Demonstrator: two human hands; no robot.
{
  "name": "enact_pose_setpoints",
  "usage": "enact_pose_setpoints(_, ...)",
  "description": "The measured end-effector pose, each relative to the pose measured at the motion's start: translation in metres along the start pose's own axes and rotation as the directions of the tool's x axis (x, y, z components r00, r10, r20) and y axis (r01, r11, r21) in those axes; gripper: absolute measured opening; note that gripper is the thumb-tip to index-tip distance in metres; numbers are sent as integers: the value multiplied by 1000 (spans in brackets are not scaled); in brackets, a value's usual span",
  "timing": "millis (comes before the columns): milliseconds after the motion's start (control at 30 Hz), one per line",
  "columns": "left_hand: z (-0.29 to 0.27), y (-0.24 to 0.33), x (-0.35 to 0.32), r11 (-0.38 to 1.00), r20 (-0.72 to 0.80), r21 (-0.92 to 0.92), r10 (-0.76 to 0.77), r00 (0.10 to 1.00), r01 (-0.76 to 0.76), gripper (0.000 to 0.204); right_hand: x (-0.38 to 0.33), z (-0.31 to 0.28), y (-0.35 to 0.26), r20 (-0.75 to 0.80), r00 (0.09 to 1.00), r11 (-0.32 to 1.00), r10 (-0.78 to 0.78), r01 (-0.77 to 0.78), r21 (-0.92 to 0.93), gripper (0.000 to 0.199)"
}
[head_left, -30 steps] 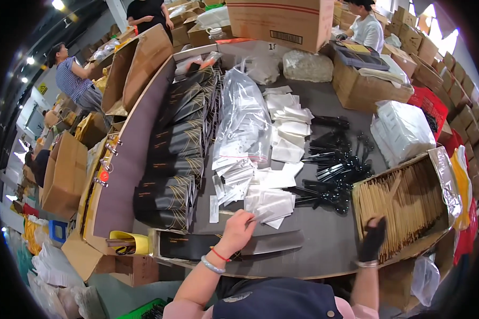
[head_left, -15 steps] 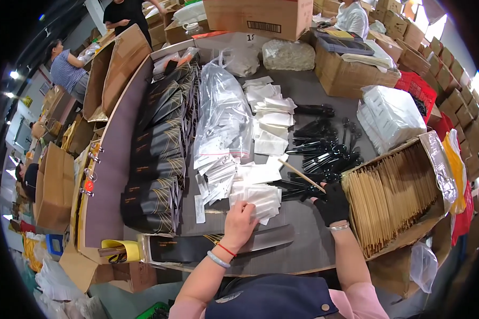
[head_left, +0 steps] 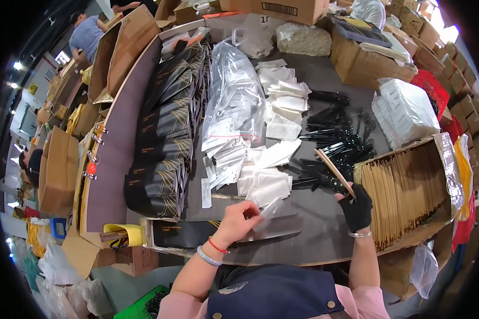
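**Left hand [head_left: 237, 222] pinched a white packet [head_left: 272, 208] while right hand [head_left: 357, 207] gripped wooden sticks [head_left: 333, 171]**

On the left of the worktop [head_left: 324, 242], a row of overlapping black sleeves [head_left: 159, 143] with gold lines ran from near to far. A yellow holder [head_left: 134, 235] stood at the near left corner, and just right of it a flat black sleeve [head_left: 181, 233] lay along the near edge.

Right of the row lay a clear plastic bag [head_left: 233, 93], with loose white slips [head_left: 230, 164] spread at its near end.

The left hand was over the near part of the worktop, its thumb and forefinger drawn together on the thin, partly see-through packet. Blur softened the packet's outline. Just beyond it, other white packets [head_left: 287, 106] overlapped in a column stretching to the far side.

To their right, black plastic utensils [head_left: 335, 143] lay in bunches.

The right hand, in a black fingerless glove [head_left: 355, 215], was nearer than the utensils, fingers curled around the pale sticks, which slanted up toward the far left; their exact number could not be told.

Just right of that hand, a carton [head_left: 446, 159] held tightly packed wooden sticks. Beyond it sat a stack of white wrapped packs [head_left: 407, 111], near a red crate [head_left: 431, 91].
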State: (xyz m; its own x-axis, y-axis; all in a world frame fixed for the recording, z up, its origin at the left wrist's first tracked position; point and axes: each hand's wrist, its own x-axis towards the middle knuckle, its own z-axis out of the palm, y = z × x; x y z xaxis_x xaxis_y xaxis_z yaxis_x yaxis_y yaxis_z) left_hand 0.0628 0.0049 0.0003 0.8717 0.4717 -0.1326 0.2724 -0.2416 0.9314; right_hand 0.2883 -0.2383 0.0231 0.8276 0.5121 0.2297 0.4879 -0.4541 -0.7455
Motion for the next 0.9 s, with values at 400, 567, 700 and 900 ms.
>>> enact_pose_setpoints(400, 41, 2, -62, 704, 200, 498, 476, 857, -507, 22, -26, 10, -10, 450, 888, 985, 93, -147, 86, 40)
enact_pose_setpoints(567, 63, -18, -65, 662, 242, 614, 361, 901, -430, 27, -29, 21, -3, 458, 886, 990, 69, -117, 77, 42)
enact_pose_setpoints(700, 73, -26, -71, 720, 251, 585, 276, 928, -373, 24, -28, 25, 6, 465, 881, 983, 82, -148, 108, 43)
enact_pose_setpoints(900, 70, -12, -68, 735, 300, 568, 236, 924, -372, 16, -29, 25, 5, 446, 890, 979, 95, -164, 118, 42)
